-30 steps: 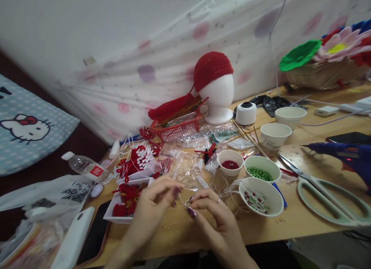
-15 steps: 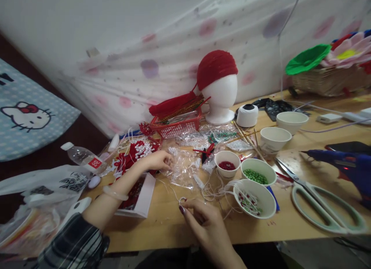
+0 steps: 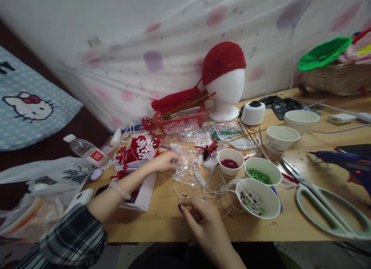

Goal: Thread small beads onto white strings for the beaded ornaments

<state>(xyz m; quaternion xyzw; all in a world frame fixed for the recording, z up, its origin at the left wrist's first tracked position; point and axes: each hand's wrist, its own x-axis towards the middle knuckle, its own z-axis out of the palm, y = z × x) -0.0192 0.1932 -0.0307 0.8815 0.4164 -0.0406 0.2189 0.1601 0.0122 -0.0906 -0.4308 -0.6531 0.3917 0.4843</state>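
My right hand [image 3: 204, 220] is closed, thumb and forefinger pinching a small loop of beaded string [image 3: 182, 196] with white and dark red beads. Its thin white thread trails away over the table. At the clear plastic bag [image 3: 188, 168] is my left hand [image 3: 165, 162], its fingertips curled and blurred, so whether they grip anything is unclear. Right of the bag stand a paper cup of dark red beads [image 3: 230, 163] and a bowl of green beads [image 3: 259, 176]. Nearer me, another bowl [image 3: 271, 197] holds mixed red, green and white beaded strands.
Large scissors [image 3: 314, 197] and a blue glue gun [image 3: 344, 160] lie at the right. A white box [image 3: 146, 193] sits under my left forearm. Behind are a red basket [image 3: 179, 124] and a foam head [image 3: 227, 91] in a red cap. A plastic bottle [image 3: 85, 151] lies left.
My left hand has shifted slightly right along the plastic bag's edge. My right hand keeps its pinch on the beaded string almost in place. The view has turned a little to the left.
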